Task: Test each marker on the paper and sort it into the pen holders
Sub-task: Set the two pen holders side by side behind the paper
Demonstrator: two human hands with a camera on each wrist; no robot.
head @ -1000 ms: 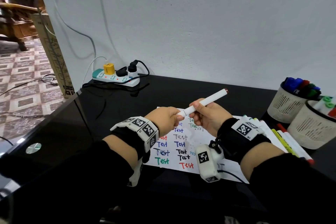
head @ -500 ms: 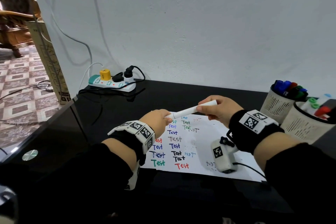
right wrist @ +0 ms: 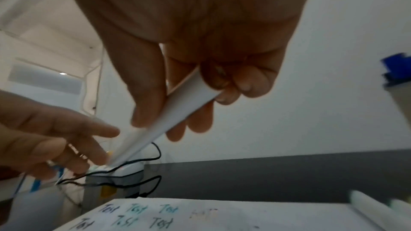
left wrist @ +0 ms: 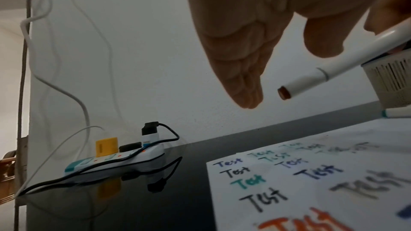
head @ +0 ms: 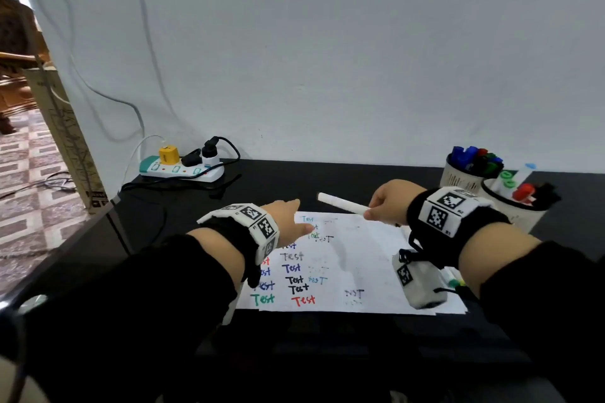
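On top of a shiny black table (head: 360, 180) that stands against a plain pale wall (head: 327, 42) lies a white paper (head: 370, 258). It is covered with the word "Test" in blue, black, green and red. The table's left edge is close to the paper's left side, and past it is a patterned tile floor (head: 29, 173).

At the back left of the table sits a white power strip (head: 181, 170) with a yellow plug and black plugs in it. Its black cables curl on the table between the strip and the paper.

At the back right stand two white pen holders. The far pen holder (head: 458, 175) is full of blue, red and green markers. The near pen holder (head: 514, 209) has a few markers in it and is just beside the right wrist. More loose markers (head: 453, 278) lie at the right edge of the paper, partly hidden by the wrist.

Over the far edge of the paper, the right hand (head: 389, 203) pinches a white marker (head: 342, 203) by one end with thumb and fingers. Its other end, with a brown tip, points left toward the left hand (head: 288, 217). The left hand is loose with fingers out straight, holding nothing, above the paper's far left corner. A small gap lies between its fingertips and the marker.
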